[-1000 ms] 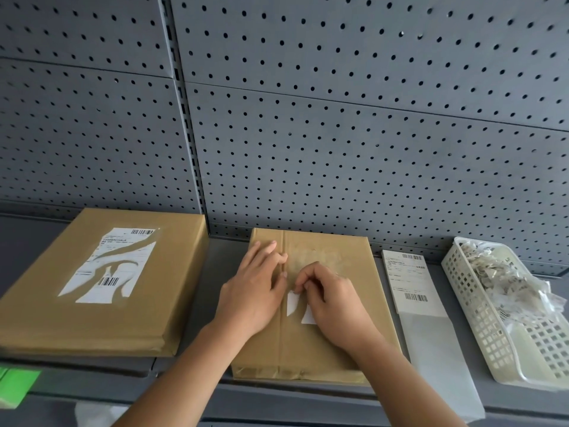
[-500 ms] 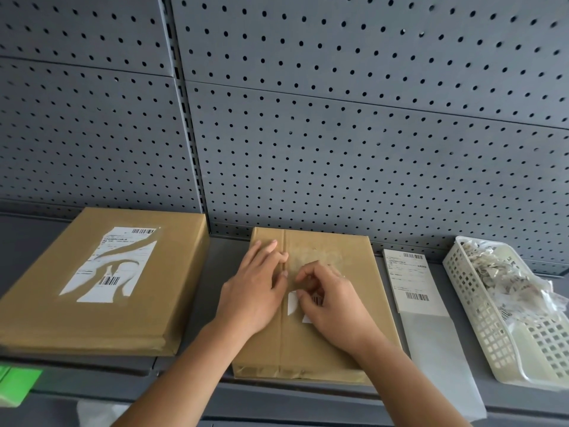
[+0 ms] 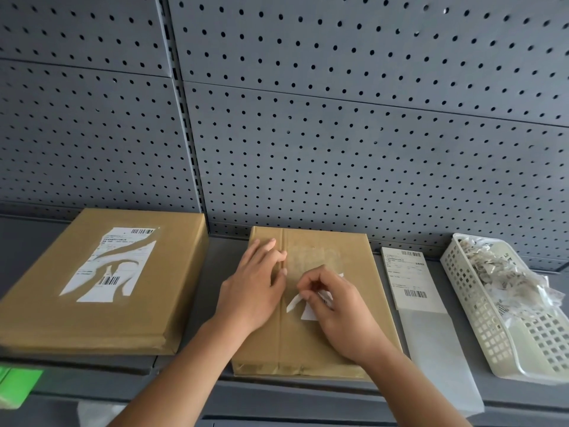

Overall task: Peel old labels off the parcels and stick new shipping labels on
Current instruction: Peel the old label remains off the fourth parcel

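A brown parcel (image 3: pixel 354 340) lies on the grey shelf in front of me. My left hand (image 3: pixel 252 291) rests flat on its left half with straight fingers. My right hand (image 3: pixel 335 306) pinches a white remnant of the old label (image 3: pixel 294 302), lifted off the parcel's top. Pale glue residue (image 3: pixel 314 257) marks the cardboard above my fingers. A second, larger parcel (image 3: pixel 37 309) sits to the left with a partly torn label (image 3: pixel 117 266) on it. A new shipping label (image 3: pixel 408 277) on a long backing sheet lies right of the middle parcel.
A white plastic basket (image 3: pixel 498 343) with several torn label scraps stands at the far right. A grey pegboard wall (image 3: pixel 338 134) rises behind the shelf. A green object (image 3: pixel 15 386) shows at the lower left below the shelf edge.
My right hand has pulled the white label remnant up and leftward, so the strip now stands freer of the cardboard. My left hand has stayed pressed on the parcel.
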Demonstrator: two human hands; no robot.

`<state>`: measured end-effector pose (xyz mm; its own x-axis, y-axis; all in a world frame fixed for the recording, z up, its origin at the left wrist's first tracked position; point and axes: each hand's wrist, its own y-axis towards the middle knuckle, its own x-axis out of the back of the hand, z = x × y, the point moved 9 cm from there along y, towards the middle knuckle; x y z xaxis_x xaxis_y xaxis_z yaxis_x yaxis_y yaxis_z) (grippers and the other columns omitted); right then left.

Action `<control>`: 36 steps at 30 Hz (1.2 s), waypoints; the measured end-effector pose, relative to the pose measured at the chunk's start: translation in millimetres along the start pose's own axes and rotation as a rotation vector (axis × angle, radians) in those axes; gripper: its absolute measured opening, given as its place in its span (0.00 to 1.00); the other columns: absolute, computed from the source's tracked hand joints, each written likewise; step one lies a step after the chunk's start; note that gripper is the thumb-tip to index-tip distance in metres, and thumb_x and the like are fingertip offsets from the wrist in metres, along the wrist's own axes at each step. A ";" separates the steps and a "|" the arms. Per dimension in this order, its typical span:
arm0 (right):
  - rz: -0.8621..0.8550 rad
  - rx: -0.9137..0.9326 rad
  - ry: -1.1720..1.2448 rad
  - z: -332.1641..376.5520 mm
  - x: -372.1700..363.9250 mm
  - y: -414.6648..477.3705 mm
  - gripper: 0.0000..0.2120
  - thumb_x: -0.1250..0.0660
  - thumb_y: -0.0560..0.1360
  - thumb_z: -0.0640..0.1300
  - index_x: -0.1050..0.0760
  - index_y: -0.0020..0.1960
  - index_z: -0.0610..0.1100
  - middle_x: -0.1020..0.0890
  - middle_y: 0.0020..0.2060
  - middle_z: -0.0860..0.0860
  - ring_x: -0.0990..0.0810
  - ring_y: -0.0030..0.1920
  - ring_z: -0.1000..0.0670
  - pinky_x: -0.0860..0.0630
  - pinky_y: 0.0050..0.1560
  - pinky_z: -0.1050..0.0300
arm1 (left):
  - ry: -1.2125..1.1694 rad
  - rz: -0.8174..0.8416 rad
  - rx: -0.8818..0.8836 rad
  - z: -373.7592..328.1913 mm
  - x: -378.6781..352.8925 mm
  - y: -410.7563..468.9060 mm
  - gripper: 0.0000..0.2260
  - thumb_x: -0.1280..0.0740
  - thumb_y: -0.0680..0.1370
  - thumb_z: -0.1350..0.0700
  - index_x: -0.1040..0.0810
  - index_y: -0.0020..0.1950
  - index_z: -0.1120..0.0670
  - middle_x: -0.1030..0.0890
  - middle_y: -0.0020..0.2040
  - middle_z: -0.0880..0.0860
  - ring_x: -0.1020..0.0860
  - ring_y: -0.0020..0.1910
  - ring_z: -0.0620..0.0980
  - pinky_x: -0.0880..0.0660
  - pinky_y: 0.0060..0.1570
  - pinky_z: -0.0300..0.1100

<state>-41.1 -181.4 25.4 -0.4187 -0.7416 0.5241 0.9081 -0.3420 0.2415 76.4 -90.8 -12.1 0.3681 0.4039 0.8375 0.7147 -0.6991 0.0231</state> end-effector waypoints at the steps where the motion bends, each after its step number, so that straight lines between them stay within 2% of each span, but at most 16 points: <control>1: -0.010 0.006 0.008 1.2 1.3 -1.7 0.10 0.34 0.78 0.33 0.23 0.49 0.48 0.20 0.45 0.58 0.21 0.51 0.53 0.28 0.51 0.68 | 0.000 0.002 0.002 -0.1 -0.1 -0.1 0.15 0.46 0.85 0.45 0.33 0.72 0.39 0.47 0.80 0.35 0.60 0.79 0.35 0.33 0.68 0.58; 6: -0.150 -0.038 0.129 -0.8 25.0 -4.4 0.11 0.35 0.79 0.32 0.21 0.50 0.48 0.20 0.46 0.56 0.19 0.47 0.50 0.23 0.49 0.61 | -0.004 0.003 0.008 -0.1 0.7 -0.8 0.16 0.47 0.85 0.45 0.33 0.72 0.40 0.47 0.80 0.35 0.59 0.79 0.34 0.33 0.69 0.60; 9: -0.215 -0.101 0.208 -7.0 45.0 -7.3 0.11 0.36 0.80 0.33 0.20 0.50 0.47 0.19 0.45 0.56 0.18 0.44 0.52 0.24 0.44 0.64 | -0.008 0.012 0.020 0.9 -0.1 -0.9 0.16 0.47 0.85 0.44 0.33 0.72 0.39 0.47 0.80 0.34 0.59 0.79 0.34 0.33 0.69 0.61; 11: -0.242 -0.143 0.236 -13.3 56.8 -11.8 0.10 0.36 0.80 0.34 0.20 0.51 0.47 0.18 0.45 0.53 0.18 0.42 0.49 0.23 0.41 0.63 | -0.004 0.012 0.018 0.8 0.1 -1.0 0.16 0.47 0.85 0.44 0.32 0.72 0.39 0.47 0.80 0.34 0.59 0.79 0.34 0.33 0.68 0.62; 15: -0.278 -0.179 0.244 -21.7 73.1 -22.1 0.05 0.32 0.78 0.38 0.20 0.51 0.47 0.19 0.45 0.46 0.19 0.46 0.47 0.25 0.46 0.65 | 0.005 0.012 0.010 1.0 -0.2 -0.4 0.16 0.47 0.85 0.44 0.33 0.72 0.39 0.47 0.80 0.34 0.58 0.79 0.35 0.32 0.69 0.63; 19: -0.290 -0.169 0.152 -25.6 83.8 -29.4 0.09 0.25 0.73 0.39 0.22 0.49 0.48 0.20 0.44 0.50 0.21 0.42 0.52 0.25 0.45 0.64 | 0.011 0.010 0.009 2.5 -0.7 0.1 0.16 0.47 0.85 0.43 0.33 0.73 0.39 0.47 0.80 0.34 0.58 0.79 0.35 0.32 0.69 0.64; 22: -0.335 -0.178 0.101 -32.0 100.3 -36.5 0.09 0.29 0.75 0.35 0.21 0.47 0.49 0.18 0.42 0.54 0.20 0.44 0.51 0.24 0.46 0.61 | 0.015 0.008 0.007 3.1 -1.0 0.1 0.16 0.47 0.85 0.42 0.33 0.73 0.38 0.47 0.80 0.33 0.58 0.79 0.35 0.34 0.69 0.65; 25: -0.398 -0.184 0.021 -37.9 124.0 -46.6 0.11 0.31 0.77 0.34 0.21 0.47 0.51 0.18 0.42 0.57 0.19 0.45 0.53 0.24 0.47 0.63 | 0.016 0.005 0.005 3.2 -0.8 0.6 0.17 0.47 0.84 0.42 0.33 0.73 0.37 0.47 0.80 0.33 0.57 0.79 0.35 0.34 0.70 0.65; 29: -0.510 -0.215 -0.087 -53.8 164.3 -66.0 0.12 0.32 0.78 0.37 0.21 0.48 0.55 0.17 0.44 0.61 0.19 0.45 0.54 0.24 0.47 0.62 | 0.011 0.002 0.012 4.2 -0.9 1.4 0.17 0.47 0.84 0.41 0.33 0.72 0.37 0.46 0.79 0.33 0.56 0.79 0.35 0.34 0.69 0.64; 32: -0.630 -0.260 -0.163 -64.0 200.3 -84.2 0.13 0.32 0.78 0.38 0.22 0.47 0.57 0.17 0.43 0.62 0.20 0.44 0.58 0.26 0.45 0.66 | 0.011 -0.003 0.009 3.6 -1.0 1.8 0.17 0.47 0.84 0.41 0.33 0.72 0.37 0.46 0.79 0.32 0.55 0.79 0.35 0.34 0.70 0.65; 36: -0.773 -0.327 -0.302 -72.9 249.2 -110.9 0.08 0.30 0.77 0.39 0.20 0.49 0.52 0.17 0.44 0.58 0.20 0.42 0.59 0.28 0.43 0.67 | 0.007 -0.009 -0.003 4.9 -1.6 3.2 0.16 0.46 0.84 0.40 0.33 0.71 0.36 0.46 0.79 0.32 0.54 0.79 0.35 0.34 0.70 0.65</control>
<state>-246.1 -370.3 69.7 -0.8542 -0.0676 0.5155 0.3074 -0.8653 0.3958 81.0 -90.8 -16.0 0.3573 0.4061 0.8411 0.7163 -0.6970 0.0322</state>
